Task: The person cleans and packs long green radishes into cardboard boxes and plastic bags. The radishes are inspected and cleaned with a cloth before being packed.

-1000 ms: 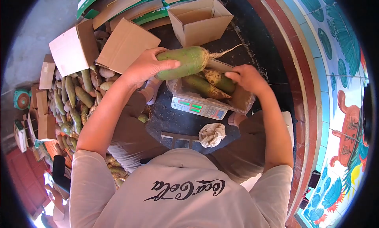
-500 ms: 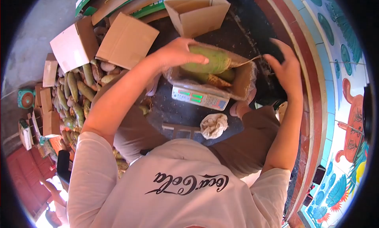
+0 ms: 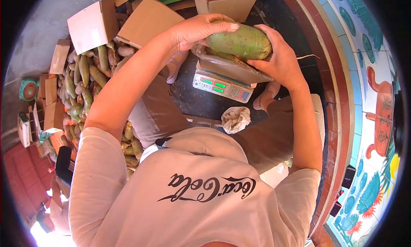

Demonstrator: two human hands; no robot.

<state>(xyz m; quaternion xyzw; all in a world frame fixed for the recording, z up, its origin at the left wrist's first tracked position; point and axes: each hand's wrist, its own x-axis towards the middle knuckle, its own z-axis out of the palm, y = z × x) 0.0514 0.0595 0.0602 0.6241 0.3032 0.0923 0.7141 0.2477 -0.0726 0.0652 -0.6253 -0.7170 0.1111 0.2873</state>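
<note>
A large green radish (image 3: 239, 40) is gripped between both of my hands, over the open cardboard box (image 3: 233, 69). My left hand (image 3: 199, 31) wraps its left end, thumb on top. Around its right end curl the fingers of my right hand (image 3: 280, 61). Under the radish, part of another radish (image 3: 222, 55) shows inside the box, which has a clear plastic lining. The box rests on a white digital scale (image 3: 221, 87) with lit green displays. A thin root tail (image 3: 308, 56) appears to the right of my right hand.
A heap of long radishes (image 3: 87, 78) covers the floor at left. Cardboard boxes (image 3: 150, 22) lie beyond it, and an open carton (image 3: 224, 5) stands at the top. A crumpled whitish bag (image 3: 236, 120) is between my legs. The painted tile wall (image 3: 364, 97) runs along the right.
My right hand has closed on the radish's right end, and the thin root is now apart from it. The radish has shifted up and right in view.
</note>
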